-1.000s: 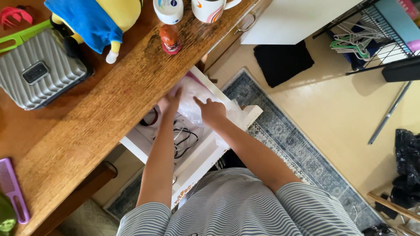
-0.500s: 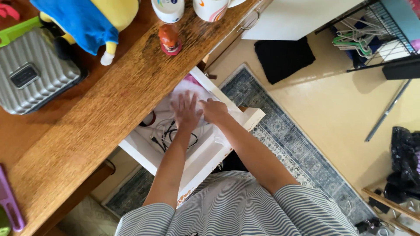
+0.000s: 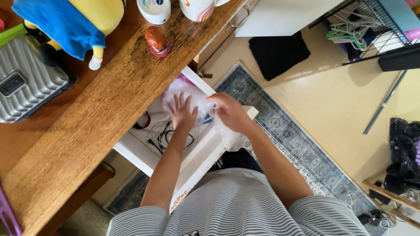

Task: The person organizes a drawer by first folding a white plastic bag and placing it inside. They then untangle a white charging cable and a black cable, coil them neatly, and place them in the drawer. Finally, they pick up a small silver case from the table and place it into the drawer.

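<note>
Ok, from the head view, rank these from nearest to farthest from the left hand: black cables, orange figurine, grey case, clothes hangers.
1. Black cables: in the open drawer, just beside the left hand.
2. Orange figurine: on the wooden desk, up past the drawer.
3. Grey case: far left on the desk.
4. Clothes hangers: top right, across the floor.

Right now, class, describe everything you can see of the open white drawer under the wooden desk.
The white drawer is pulled out from under the wooden desk, above a patterned rug. It looks like painted board, shallow, with plain walls. Inside lie tangled black cables and a clear plastic bag. The left hand presses flat on the bag with fingers spread; the right hand grips the bag at the drawer's front edge.
</note>
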